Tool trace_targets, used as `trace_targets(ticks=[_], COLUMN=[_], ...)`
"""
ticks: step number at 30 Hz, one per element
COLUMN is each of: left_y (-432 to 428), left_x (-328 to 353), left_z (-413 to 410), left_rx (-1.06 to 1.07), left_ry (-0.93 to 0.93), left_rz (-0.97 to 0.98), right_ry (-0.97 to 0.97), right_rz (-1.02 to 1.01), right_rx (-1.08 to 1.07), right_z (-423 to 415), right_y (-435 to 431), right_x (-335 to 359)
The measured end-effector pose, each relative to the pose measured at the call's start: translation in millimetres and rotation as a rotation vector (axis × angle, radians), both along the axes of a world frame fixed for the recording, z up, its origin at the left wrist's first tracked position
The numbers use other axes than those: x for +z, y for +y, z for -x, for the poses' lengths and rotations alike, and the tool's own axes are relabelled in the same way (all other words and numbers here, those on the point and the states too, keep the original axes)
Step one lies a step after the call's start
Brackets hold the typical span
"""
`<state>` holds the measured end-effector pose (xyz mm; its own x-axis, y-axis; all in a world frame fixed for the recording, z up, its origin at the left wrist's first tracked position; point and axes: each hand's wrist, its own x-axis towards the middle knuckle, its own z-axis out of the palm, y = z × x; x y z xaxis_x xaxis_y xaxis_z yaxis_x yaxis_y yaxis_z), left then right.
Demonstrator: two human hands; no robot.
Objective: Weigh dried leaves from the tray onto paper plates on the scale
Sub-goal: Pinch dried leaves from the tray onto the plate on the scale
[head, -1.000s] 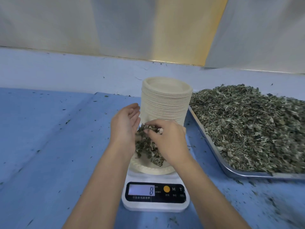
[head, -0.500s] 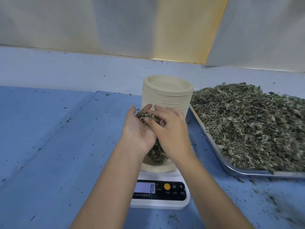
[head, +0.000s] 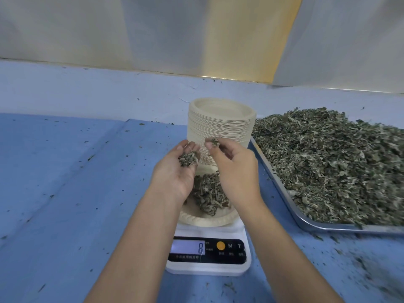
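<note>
A blue surface [head: 65,193] fills the lower view, speckled with leaf crumbs, which blur at the lower right. On its right side sits a metal tray [head: 349,228] heaped with dried leaves [head: 328,165]. The frame edge cuts off the tray's right end, and the heap hides its far rim. A tall stack of paper plates [head: 220,125] stands just left of the tray, and the hands cover its lower front.

Nearer the camera is a white scale [head: 207,267] carrying one paper plate [head: 203,220], which hides the weighing platform. A pile of leaves [head: 207,195] lies on that plate, with the wrists covering both sides of it.

The left grip [head: 177,169] is held above the plate, palm up and cupped, fingers loosely curled round a clump of leaves [head: 188,159]. The right grip [head: 236,169], just beside it, pinches a small tuft [head: 214,142] between thumb and forefinger, and its other fingers curl inward. Both forearms run off the bottom edge.

The display [head: 188,247] reads 8, and the small print beneath it is too fine to read.
</note>
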<state>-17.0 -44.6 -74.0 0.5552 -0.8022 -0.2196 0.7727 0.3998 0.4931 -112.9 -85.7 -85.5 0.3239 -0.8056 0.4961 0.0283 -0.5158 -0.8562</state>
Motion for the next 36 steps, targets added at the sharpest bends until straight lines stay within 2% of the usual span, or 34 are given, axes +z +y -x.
trace_targets(ticks=[3,13,17,28,31,36], left_y=[2,5,5,0,-1,-3], left_x=[1,1,2,1,1,2], left_z=[-10,-12,-11,-3,1,7], left_rx=[0.05,0.076,0.071,-0.03,-0.058,-0.096], left_ry=[0.047,0.067,0.068,-0.062,-0.135,-0.204], left_rz=[0.018,0.024,0.019,0.022,0.012,0.026], right_ry=[-0.013,0.28,0.336,0.128,0.166,0.178], right_rz=[-0.031,0.022,0.014,-0.025,0.033,0.078], right_rx=[-0.028,-0.052,0.034,0.07,0.099,0.027], right_z=[3,6,8,4,2,-1], right_y=[-4,-9,-8,1,6,5], right_x=[0,-5,-6,0,3,1])
